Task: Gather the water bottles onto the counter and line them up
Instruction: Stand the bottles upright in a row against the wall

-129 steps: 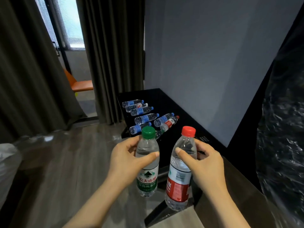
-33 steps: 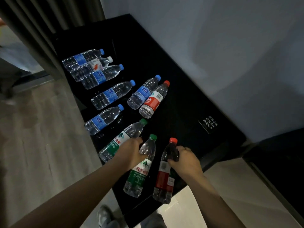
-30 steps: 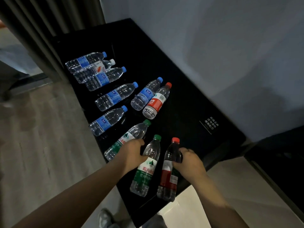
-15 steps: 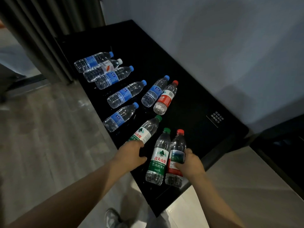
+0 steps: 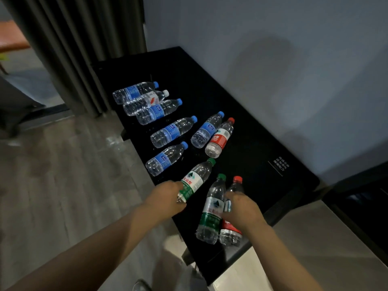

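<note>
Several water bottles lie on their sides on the black counter [image 5: 258, 131]. My left hand [image 5: 168, 197] is closed around the base of a green-capped bottle [image 5: 198, 177] that lies slanted near the counter's front edge. To its right a second green-capped bottle [image 5: 212, 211] and a red-capped bottle [image 5: 236, 185] lie side by side, touching. My right hand [image 5: 241, 210] covers the middle of the red-capped bottle and grips it. Farther back lie several blue-capped bottles [image 5: 173, 131], a white-capped one [image 5: 150, 99] and another red-labelled one [image 5: 220, 138].
A grey wall [image 5: 273, 70] runs along the counter's far side. Dark curtains [image 5: 79, 49] hang at the counter's far end. Wooden floor [image 5: 63, 175] lies to the left, and a pale lower surface [image 5: 304, 248] adjoins the counter on the right.
Both carried bottles now lie on the counter. My left hand let go of its green-capped bottle and moved left to the base of the slanted green-capped one. My right hand stays on the red-capped bottle.
</note>
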The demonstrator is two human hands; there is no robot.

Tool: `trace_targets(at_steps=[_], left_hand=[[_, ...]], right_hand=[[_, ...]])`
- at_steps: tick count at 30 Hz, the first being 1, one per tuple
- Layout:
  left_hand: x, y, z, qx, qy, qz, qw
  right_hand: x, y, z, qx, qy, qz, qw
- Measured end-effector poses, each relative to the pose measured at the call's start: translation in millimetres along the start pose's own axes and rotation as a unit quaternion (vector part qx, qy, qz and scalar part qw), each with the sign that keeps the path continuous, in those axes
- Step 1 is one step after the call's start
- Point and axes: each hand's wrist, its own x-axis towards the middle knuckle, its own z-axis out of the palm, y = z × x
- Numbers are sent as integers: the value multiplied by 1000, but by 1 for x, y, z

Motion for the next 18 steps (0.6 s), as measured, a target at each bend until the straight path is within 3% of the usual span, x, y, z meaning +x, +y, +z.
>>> trace_targets(at_steps=[18], left_hand=[[-104, -154, -85, 18, 79, -46, 996]], right_hand=[[-6, -199, -42, -23, 52, -148, 987]])
